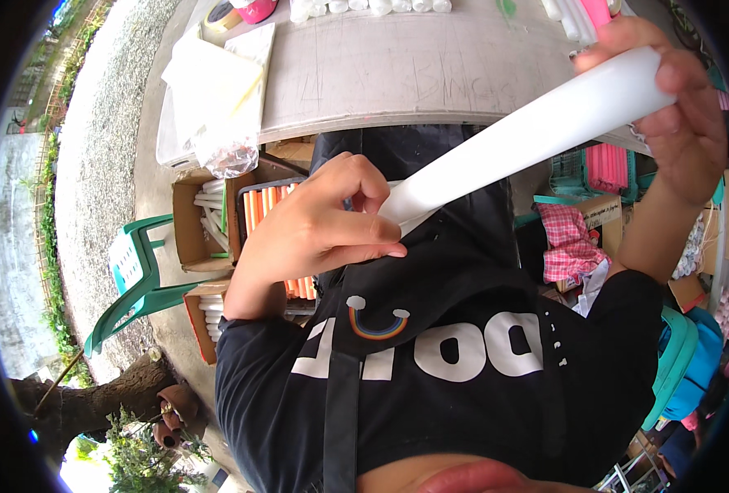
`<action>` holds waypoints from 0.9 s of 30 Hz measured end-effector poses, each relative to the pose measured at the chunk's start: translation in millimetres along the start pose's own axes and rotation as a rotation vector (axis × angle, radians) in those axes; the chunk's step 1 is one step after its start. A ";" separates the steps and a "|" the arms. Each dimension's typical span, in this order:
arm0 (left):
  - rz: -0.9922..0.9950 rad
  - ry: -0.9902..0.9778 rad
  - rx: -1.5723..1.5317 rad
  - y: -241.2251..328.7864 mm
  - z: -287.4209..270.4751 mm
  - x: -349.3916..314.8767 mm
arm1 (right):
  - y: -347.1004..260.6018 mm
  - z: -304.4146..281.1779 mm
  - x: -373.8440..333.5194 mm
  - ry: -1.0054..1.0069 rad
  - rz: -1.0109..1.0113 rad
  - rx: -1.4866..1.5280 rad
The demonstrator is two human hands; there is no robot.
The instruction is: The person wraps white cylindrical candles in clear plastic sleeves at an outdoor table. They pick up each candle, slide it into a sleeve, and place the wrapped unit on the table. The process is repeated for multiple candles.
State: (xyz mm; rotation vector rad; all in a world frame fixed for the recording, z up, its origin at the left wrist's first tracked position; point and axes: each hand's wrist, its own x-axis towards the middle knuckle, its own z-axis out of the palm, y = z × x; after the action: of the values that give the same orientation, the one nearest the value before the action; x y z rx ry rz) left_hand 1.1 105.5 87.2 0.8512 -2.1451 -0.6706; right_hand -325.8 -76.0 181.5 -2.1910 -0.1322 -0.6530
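Observation:
A long, smooth white candle (521, 135) slants upward from left to right in front of my chest, above the apron. My left hand (323, 214) pinches its lower left end between thumb and fingers. At that end a thin pale flap, perhaps wrapping film, shows under the candle. My right hand (681, 107) is raised at the upper right with its fingers curled around the other end. Part of that grip lies behind the candle.
A grey table (364, 74) spans the front. On it lie a stack of pale sheets in plastic (216, 90), a roll of tape (222, 15) and a row of white rolls (373, 6). Boxes of white and orange sticks (208, 214) and a green chair (138, 271) stand left.

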 end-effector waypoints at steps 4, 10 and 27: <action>-0.016 0.037 -0.008 1.3 4.7 0.4 | 27.2 52.1 39.2 -0.086 -0.087 0.185; -0.029 0.153 -0.033 -4.0 4.6 3.1 | 51.7 115.4 46.9 -0.068 -0.031 0.102; -0.531 0.324 -0.162 -66.6 85.0 -74.3 | 95.0 164.1 19.3 0.048 0.268 0.027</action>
State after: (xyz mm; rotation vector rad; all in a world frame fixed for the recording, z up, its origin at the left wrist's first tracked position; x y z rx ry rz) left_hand -1.7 133.8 -40.7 1.3535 -1.5585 -0.8842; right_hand -212.9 -17.8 39.3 -2.1162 0.1740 -0.5483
